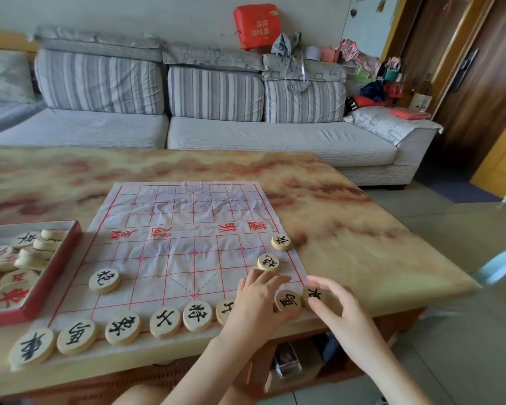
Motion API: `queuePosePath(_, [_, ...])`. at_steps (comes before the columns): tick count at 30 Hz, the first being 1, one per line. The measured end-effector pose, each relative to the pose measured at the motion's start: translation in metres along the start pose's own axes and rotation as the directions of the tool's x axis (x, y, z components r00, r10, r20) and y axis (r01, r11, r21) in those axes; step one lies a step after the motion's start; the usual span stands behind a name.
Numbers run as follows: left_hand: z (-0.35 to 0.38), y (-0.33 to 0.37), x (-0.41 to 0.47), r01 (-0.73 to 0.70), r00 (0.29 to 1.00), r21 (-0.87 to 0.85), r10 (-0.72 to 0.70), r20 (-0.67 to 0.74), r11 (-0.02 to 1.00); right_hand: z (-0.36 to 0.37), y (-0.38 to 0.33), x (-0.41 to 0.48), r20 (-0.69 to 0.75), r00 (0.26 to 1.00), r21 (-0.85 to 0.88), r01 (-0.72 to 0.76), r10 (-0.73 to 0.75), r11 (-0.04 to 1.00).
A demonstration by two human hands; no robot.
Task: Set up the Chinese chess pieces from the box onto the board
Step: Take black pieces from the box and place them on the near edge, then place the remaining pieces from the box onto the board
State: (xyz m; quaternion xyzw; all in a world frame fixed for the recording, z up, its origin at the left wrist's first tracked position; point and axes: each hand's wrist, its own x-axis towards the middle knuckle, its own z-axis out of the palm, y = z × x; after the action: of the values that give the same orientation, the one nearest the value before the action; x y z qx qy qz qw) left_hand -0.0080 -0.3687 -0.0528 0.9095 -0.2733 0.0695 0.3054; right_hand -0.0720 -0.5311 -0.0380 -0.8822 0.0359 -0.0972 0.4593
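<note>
A white cloth board (181, 244) with red lines lies on the marbled table. Black-lettered wooden pieces line its near edge, from a chariot piece (31, 347) at the left to a general piece (197, 316) in the middle. Two more pieces (104, 280) (268, 262) stand one row up, and another (281, 242) sits at the right edge. My left hand (257, 302) lies flat on the board's near right corner, touching a horse piece (287, 300). My right hand (333, 302) holds a piece (314, 295) at the corner. The red box (53, 270) at left holds several pieces.
The table's near edge (158, 372) runs just below the piece row, and its right edge drops to a tiled floor. A grey striped sofa (216, 112) stands behind the table. A pale blue object (500, 266) sits off the table's right side.
</note>
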Motion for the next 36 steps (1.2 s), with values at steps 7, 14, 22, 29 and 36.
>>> queuePosePath(7, [-0.041, -0.025, -0.009, 0.022, 0.994, -0.118, -0.034, -0.104, 0.993, 0.023, -0.031, 0.009, 0.051, 0.998, -0.003, 0.042, -0.042, 0.999])
queuePosePath(14, [-0.106, -0.077, -0.041, 0.147, 0.963, -0.061, -0.157, -0.218, 0.987, 0.061, -0.063, 0.024, 0.135, 0.98, 0.009, 0.144, -0.144, 0.989])
queuePosePath(22, [-0.182, -0.159, -0.109, 0.398, 0.843, -0.075, -0.396, -0.364, 0.914, 0.141, -0.114, 0.041, 0.293, 0.928, 0.051, 0.224, -0.229, 0.973])
queuePosePath(29, [-0.229, -0.213, -0.157, 0.555, 0.714, -0.088, -0.528, -0.46, 0.827, 0.217, -0.166, 0.051, 0.439, 0.845, 0.067, 0.309, -0.306, 0.949])
queuePosePath(36, [-0.252, -0.248, -0.177, 0.616, 0.625, -0.086, -0.552, -0.551, 0.783, 0.276, -0.213, 0.061, 0.497, 0.783, 0.085, 0.385, -0.374, 0.919])
